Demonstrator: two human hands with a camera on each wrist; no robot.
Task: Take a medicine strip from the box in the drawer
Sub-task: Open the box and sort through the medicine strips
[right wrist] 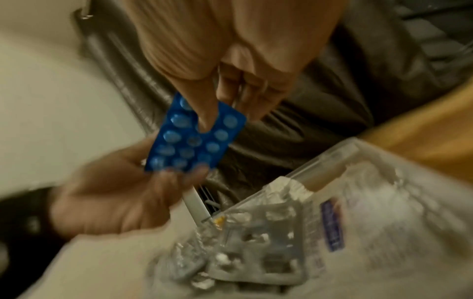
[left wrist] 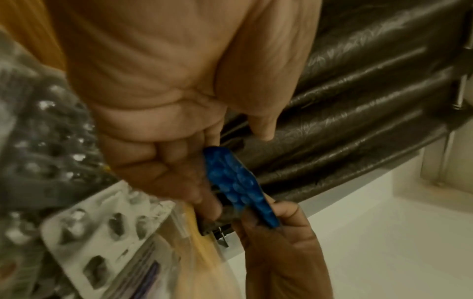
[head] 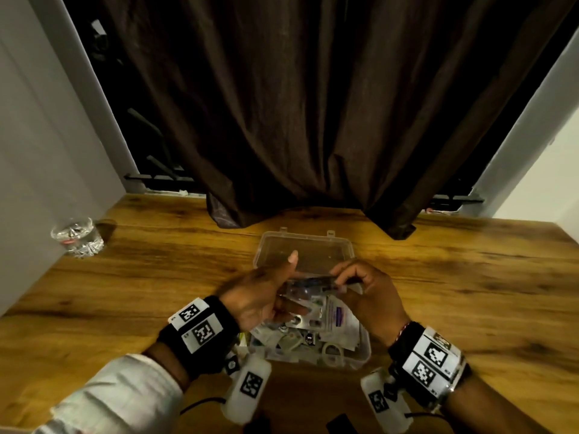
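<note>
A clear plastic box point(head: 365, 347) sits open on the wooden table, full of silver medicine strips point(head: 305, 321) and paper leaflets. Its lid point(head: 300, 245) lies flat behind it. Above the box both hands hold one blue medicine strip point(right wrist: 189, 139), dark and edge-on in the head view point(head: 316, 281). My right hand point(right wrist: 225, 101) pinches its upper end between thumb and fingers. My left hand point(right wrist: 115, 192) grips its lower edge with curled fingers, thumb raised point(head: 293, 256). The left wrist view shows the blue strip point(left wrist: 238, 188) between my left hand point(left wrist: 179, 161) and the right hand point(left wrist: 276, 232).
A cut-glass tumbler point(head: 76, 236) stands at the table's far left by the wall. A dark brown curtain point(head: 313, 120) hangs down onto the table just behind the lid. Bare wood point(head: 470, 277) lies on both sides of the box.
</note>
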